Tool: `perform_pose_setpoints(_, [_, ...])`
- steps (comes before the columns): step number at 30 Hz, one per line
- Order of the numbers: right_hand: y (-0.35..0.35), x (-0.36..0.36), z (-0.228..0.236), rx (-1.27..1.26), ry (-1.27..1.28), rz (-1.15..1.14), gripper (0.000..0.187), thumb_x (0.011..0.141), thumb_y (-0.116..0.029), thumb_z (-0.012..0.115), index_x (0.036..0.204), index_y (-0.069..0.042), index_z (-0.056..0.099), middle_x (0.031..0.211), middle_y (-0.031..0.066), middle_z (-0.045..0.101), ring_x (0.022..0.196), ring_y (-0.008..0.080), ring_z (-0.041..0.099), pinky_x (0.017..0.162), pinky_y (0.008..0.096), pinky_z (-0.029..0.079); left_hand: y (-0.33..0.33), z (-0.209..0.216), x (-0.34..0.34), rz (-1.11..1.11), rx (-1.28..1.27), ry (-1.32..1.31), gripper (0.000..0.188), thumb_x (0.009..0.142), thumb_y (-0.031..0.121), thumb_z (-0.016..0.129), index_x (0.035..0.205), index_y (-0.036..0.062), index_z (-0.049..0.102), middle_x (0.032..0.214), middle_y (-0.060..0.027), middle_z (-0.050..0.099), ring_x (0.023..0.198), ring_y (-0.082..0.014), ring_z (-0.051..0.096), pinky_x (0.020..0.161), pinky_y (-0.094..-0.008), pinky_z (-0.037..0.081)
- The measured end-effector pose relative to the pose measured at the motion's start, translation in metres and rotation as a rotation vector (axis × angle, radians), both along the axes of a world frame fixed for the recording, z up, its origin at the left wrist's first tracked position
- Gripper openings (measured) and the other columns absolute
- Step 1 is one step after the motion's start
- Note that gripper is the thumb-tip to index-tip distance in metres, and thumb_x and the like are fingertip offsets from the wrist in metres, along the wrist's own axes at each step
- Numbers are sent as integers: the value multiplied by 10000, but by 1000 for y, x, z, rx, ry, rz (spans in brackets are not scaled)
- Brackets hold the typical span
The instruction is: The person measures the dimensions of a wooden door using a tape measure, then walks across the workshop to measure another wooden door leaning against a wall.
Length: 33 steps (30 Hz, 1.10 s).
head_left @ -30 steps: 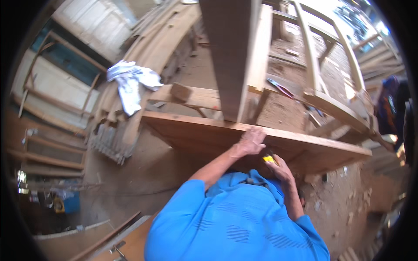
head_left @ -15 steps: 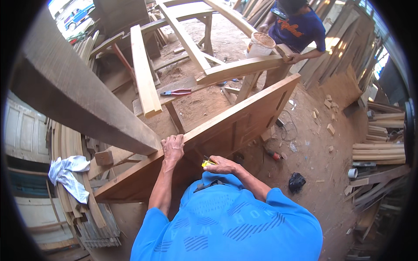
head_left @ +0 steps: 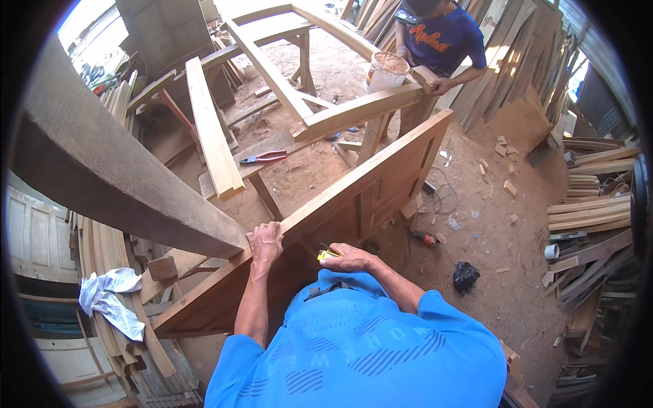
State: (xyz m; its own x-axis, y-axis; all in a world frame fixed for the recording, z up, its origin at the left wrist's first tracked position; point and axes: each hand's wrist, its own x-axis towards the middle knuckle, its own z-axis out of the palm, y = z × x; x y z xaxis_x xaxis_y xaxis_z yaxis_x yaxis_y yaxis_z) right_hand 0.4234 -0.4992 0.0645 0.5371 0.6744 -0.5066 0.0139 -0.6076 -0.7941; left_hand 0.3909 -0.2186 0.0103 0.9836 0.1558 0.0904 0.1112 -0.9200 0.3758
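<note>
White bucket (head_left: 386,72), round, off-white wall, brownish contents at the brim; stands on the pale timber frame (head_left: 354,112) in the upper middle, just beside the co-worker's hand (head_left: 439,86); black bag (head_left: 465,277), crumpled, lies on the dirt floor at right, well apart from the bucket; any label on either is too small to tell; no signs or screens in view.

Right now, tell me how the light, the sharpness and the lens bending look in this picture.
Head view: hard daylight brightens the dirt floor and casts dark shadow under the wooden door panel; the thick beam at left bows with fisheye bending; the left hand and right hand look sharp; the corners are black.
</note>
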Motion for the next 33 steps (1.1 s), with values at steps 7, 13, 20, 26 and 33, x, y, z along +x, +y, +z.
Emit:
perform_pose_setpoints(7, [4, -5, 9, -41, 79, -12, 666, 866, -611, 617, 1032, 34, 622, 1032, 219, 661, 959, 306, 631, 824, 428, 488, 1, -6, 0, 15, -20, -43, 353, 789, 186, 751, 1127, 163, 649, 1017, -102, 649, 1015, -319, 599, 866, -506, 403])
perform_pose_setpoints(13, [2, -17, -16, 0, 24, -6, 674, 867, -614, 615, 1031, 40, 625, 1024, 222, 660, 960, 309, 632, 827, 424, 485, -1, -5, -1, 2, 22, -13, 378, 795, 192, 755, 1157, 156, 653, 1041, -114, 642, 1029, -323, 592, 868, -509, 400])
perform_pose_setpoints(20, [-3, -22, -30, -19, -4, -31, 695, 870, -614, 604, 1085, 47, 634, 1047, 234, 663, 1008, 327, 635, 865, 432, 486, -6, 1, -15, -48, 13, -14, 397, 791, 208, 765, 1166, 151, 651, 1045, -118, 647, 1029, -321, 596, 881, -510, 390])
perform_pose_setpoints(26, [-3, -19, -20, -29, 50, -32, 686, 872, -596, 611, 1099, 51, 632, 1068, 240, 664, 1026, 322, 636, 880, 424, 486, -2, -4, -2, -27, 45, -8, 401, 795, 207, 759, 1175, 145, 647, 1052, -121, 646, 1046, -320, 597, 894, -514, 387])
perform_pose_setpoints(33, [-3, -14, -29, 27, 24, -93, 570, 869, -547, 657, 977, 10, 607, 882, 129, 638, 839, 213, 602, 745, 377, 476, 4, -6, 4, -51, 27, -6, 400, 800, 209, 753, 1180, 148, 640, 1065, -113, 631, 1046, -313, 593, 899, -515, 381])
